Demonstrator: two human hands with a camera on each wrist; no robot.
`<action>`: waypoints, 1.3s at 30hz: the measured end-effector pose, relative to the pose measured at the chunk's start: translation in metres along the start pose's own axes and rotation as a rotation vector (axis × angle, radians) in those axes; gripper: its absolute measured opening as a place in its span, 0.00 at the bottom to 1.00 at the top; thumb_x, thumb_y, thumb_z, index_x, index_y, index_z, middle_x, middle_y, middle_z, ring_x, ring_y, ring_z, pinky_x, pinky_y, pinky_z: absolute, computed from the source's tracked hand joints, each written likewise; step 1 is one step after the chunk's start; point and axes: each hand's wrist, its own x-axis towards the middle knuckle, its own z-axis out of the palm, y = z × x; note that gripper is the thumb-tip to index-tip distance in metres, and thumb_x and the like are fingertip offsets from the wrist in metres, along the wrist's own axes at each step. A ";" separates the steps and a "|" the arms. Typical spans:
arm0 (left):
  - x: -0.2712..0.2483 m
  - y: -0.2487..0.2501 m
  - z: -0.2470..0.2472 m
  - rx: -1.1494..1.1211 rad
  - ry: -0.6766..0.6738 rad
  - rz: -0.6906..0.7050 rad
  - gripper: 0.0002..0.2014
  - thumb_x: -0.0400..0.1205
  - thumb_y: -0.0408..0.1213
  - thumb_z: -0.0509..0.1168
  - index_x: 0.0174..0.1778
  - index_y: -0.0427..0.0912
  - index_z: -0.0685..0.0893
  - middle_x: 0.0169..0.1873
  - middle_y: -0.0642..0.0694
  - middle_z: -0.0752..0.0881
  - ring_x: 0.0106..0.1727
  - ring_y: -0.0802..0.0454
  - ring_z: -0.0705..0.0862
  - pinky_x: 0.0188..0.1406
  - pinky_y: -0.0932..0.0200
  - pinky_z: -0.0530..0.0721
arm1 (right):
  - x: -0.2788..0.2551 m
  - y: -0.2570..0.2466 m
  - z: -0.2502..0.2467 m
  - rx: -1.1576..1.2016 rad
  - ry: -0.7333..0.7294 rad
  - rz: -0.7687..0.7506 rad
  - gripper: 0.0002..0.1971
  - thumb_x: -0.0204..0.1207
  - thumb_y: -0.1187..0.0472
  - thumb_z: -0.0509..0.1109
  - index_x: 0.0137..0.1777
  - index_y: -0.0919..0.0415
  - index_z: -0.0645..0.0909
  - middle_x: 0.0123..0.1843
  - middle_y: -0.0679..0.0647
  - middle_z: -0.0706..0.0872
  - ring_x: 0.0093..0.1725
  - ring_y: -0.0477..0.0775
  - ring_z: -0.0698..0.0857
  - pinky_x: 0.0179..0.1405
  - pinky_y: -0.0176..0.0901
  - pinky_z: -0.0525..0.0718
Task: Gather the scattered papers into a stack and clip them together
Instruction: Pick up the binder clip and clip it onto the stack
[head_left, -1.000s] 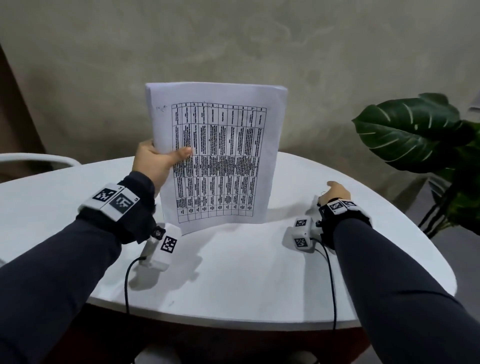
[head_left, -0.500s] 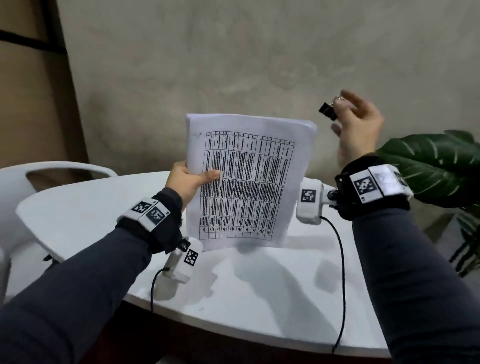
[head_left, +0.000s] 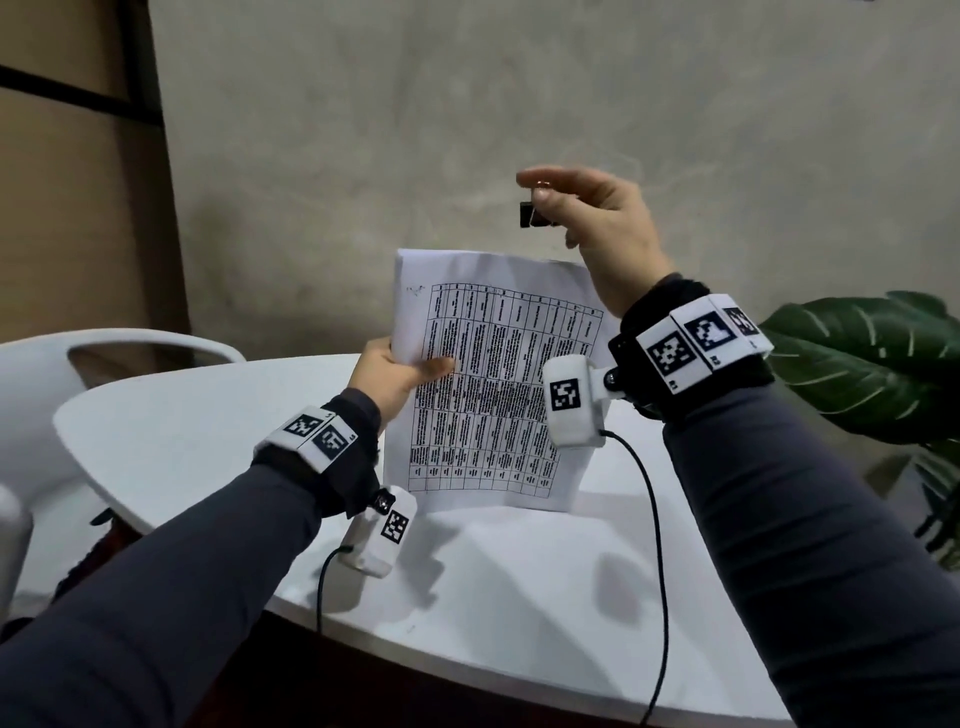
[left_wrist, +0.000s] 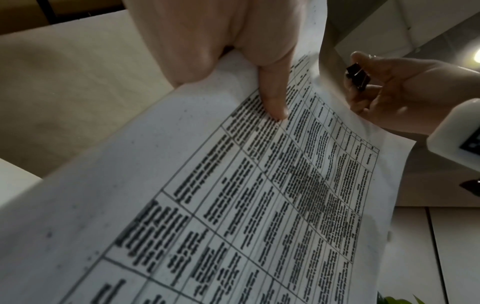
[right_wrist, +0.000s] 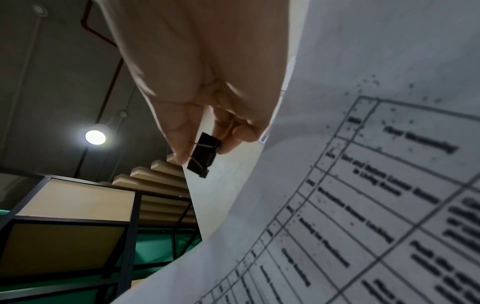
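White table (head_left: 208, 447), white chair (head_left: 47, 374) (left), leafy plant (head_left: 857, 369).

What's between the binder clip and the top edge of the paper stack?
Nothing: in the head view only bare wall shows between the binder clip, pinched by the right hand, and the top edge of the paper stack below.

The left hand (head_left: 397, 374) holds the paper stack (head_left: 488, 384) upright by its left edge, its bottom edge on the white desk (head_left: 208, 431). Above its top right corner, the right hand (head_left: 597, 234) pinches a black binder clip (head_left: 535, 214).
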 end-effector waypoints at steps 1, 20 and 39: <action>0.000 0.001 0.000 -0.002 -0.002 -0.001 0.18 0.71 0.32 0.75 0.54 0.26 0.84 0.57 0.27 0.85 0.60 0.33 0.84 0.67 0.37 0.79 | 0.000 0.000 0.001 0.002 -0.009 0.005 0.08 0.75 0.70 0.69 0.44 0.57 0.86 0.29 0.40 0.89 0.29 0.36 0.83 0.25 0.27 0.73; -0.002 0.004 0.001 -0.025 0.006 -0.008 0.21 0.68 0.32 0.77 0.54 0.26 0.84 0.57 0.26 0.85 0.60 0.33 0.84 0.67 0.37 0.79 | 0.000 -0.005 -0.001 -0.137 -0.078 0.091 0.15 0.68 0.77 0.69 0.42 0.55 0.87 0.35 0.51 0.84 0.20 0.42 0.75 0.21 0.33 0.75; 0.000 0.003 0.002 -0.008 0.019 -0.006 0.07 0.71 0.28 0.74 0.43 0.37 0.86 0.49 0.34 0.87 0.51 0.44 0.84 0.67 0.41 0.80 | 0.003 0.001 -0.004 -0.280 -0.084 0.034 0.19 0.70 0.72 0.75 0.62 0.69 0.82 0.45 0.52 0.87 0.40 0.40 0.86 0.48 0.34 0.87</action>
